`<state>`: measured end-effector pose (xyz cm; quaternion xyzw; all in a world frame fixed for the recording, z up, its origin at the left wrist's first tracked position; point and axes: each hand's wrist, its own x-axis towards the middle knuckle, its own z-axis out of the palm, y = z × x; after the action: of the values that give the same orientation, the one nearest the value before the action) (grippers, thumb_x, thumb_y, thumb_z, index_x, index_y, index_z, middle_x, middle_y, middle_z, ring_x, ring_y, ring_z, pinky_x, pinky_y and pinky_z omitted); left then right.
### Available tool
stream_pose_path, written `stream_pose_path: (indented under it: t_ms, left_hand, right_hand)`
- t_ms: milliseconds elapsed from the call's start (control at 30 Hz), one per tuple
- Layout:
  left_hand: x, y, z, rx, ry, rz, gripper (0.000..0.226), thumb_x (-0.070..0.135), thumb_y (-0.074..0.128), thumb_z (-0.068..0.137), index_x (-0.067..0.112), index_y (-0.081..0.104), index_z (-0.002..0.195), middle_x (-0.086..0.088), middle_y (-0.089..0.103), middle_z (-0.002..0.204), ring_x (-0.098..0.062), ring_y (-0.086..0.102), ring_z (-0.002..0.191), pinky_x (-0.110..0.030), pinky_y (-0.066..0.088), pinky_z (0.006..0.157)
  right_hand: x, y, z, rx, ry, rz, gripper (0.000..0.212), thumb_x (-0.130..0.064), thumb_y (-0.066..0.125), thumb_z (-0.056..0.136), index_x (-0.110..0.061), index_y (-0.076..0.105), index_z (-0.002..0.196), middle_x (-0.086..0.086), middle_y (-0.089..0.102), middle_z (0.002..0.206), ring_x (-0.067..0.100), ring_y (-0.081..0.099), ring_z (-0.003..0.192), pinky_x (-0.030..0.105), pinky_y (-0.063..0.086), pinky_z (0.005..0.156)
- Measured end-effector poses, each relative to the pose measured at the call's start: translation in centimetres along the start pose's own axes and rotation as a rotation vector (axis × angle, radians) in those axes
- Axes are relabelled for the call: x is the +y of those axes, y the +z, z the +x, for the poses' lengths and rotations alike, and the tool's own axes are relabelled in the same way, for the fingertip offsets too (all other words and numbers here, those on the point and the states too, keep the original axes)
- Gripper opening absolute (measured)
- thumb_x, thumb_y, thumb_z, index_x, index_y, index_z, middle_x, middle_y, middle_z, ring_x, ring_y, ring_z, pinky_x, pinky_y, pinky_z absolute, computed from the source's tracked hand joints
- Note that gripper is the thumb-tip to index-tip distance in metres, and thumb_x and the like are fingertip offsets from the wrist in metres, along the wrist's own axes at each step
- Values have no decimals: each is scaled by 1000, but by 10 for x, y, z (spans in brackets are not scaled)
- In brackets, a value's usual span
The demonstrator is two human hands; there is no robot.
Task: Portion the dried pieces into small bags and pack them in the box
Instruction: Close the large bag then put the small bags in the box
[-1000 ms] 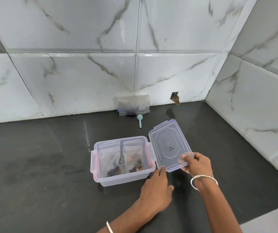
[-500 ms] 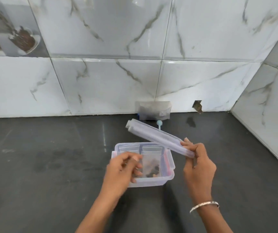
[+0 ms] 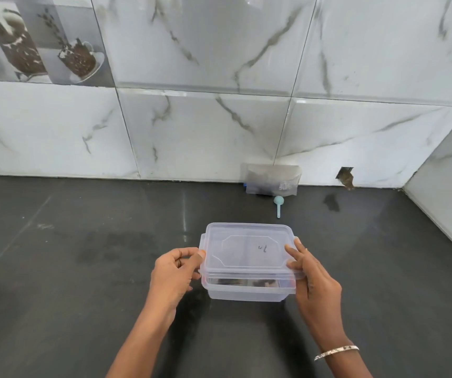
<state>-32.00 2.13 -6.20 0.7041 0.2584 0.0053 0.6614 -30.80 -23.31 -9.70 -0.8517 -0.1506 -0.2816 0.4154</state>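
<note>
A clear plastic box (image 3: pixel 246 291) stands on the black counter in the middle of the view. Its clear lid (image 3: pixel 246 249) lies flat on top of it. Small bags with dark dried pieces (image 3: pixel 263 283) show dimly through the front wall. My left hand (image 3: pixel 174 274) grips the left end of the lid and box, thumb and fingers curled at the clip. At the lid's right end, the fingers of my right hand (image 3: pixel 313 279) curl over the edge.
A larger clear bag (image 3: pixel 271 179) with dark contents leans against the marble-tiled wall behind the box. A small light-blue scoop (image 3: pixel 278 203) lies in front of it. A tiled side wall closes the counter on the right.
The lid swung over from the right of the box and came down flat onto it. My left hand moved from inside the box to the lid's left end.
</note>
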Motion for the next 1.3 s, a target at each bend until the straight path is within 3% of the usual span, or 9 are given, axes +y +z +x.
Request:
stream_pose_path:
  t_ms: [100, 300, 400, 500, 700, 833, 1067, 1200, 1300]
  left_hand:
    - [-2, -1, 0, 2, 0, 11, 11, 27, 75, 90, 20, 74, 99, -9, 78, 86, -13, 64, 64, -28, 47, 59]
    - [-5, 1, 5, 6, 32, 20, 12, 29, 76, 88, 22, 73, 98, -9, 76, 84, -14, 62, 63, -28, 47, 58]
    - [-7, 2, 7, 13, 55, 38, 9, 27, 75, 89, 23, 72, 97, -7, 75, 82, -14, 62, 65, -25, 47, 58]
    - [-11, 2, 9, 23, 79, 87, 7, 24, 73, 90, 23, 72, 97, -5, 74, 79, -14, 62, 66, -26, 47, 61]
    - [-19, 2, 13, 27, 66, 112, 5, 25, 73, 88, 26, 72, 93, -4, 74, 81, -19, 64, 70, -37, 53, 71]
    - [-19, 2, 12, -7, 36, 92, 13, 28, 75, 89, 25, 70, 100, -4, 71, 94, -20, 69, 85, -31, 54, 60]
    - [-26, 10, 11, -106, -62, 52, 18, 32, 73, 92, 18, 69, 102, -11, 75, 100, -27, 73, 88, -31, 58, 60]
    - [-26, 11, 13, -108, -82, 32, 13, 26, 73, 93, 15, 69, 98, -13, 75, 97, -29, 74, 86, -33, 60, 63]
    - [-24, 10, 16, -103, -72, 34, 14, 24, 76, 90, 13, 69, 96, -11, 77, 90, -23, 73, 79, -32, 58, 64]
  right_hand:
    - [3, 0, -3, -38, 35, 3, 53, 25, 60, 74, -9, 64, 114, -36, 55, 116, 21, 56, 128, 40, 53, 96]
    - [0, -5, -3, -99, 213, 193, 47, 25, 49, 73, -15, 63, 93, -8, 65, 128, 9, 43, 138, 29, 41, 109]
    - [2, -8, -3, -97, 264, 293, 42, 12, 43, 68, -14, 67, 90, -6, 67, 126, 11, 46, 136, 24, 41, 108]
    - [5, -11, -8, -62, 314, 382, 39, 7, 45, 64, -9, 68, 91, 1, 70, 120, 17, 54, 130, 34, 44, 108]
    - [-10, -12, -4, 92, 521, 231, 11, -16, 69, 89, -20, 68, 100, -10, 71, 108, 2, 67, 100, 31, 56, 92]
    - [-12, -9, 1, 14, 777, 231, 35, -40, 68, 88, -19, 66, 116, -10, 71, 106, 4, 66, 98, 31, 54, 91]
    - [-5, -8, 4, -44, 897, 431, 18, -28, 64, 93, -19, 70, 108, -8, 77, 92, 7, 73, 84, 21, 55, 70]
    - [-1, -6, 7, -28, 995, 474, 19, -23, 68, 90, -15, 71, 108, -1, 77, 94, 19, 74, 89, 41, 61, 80]
    - [1, -4, 14, 26, 1007, 421, 13, -16, 72, 86, -13, 76, 97, -2, 78, 87, 15, 73, 79, 31, 59, 67]
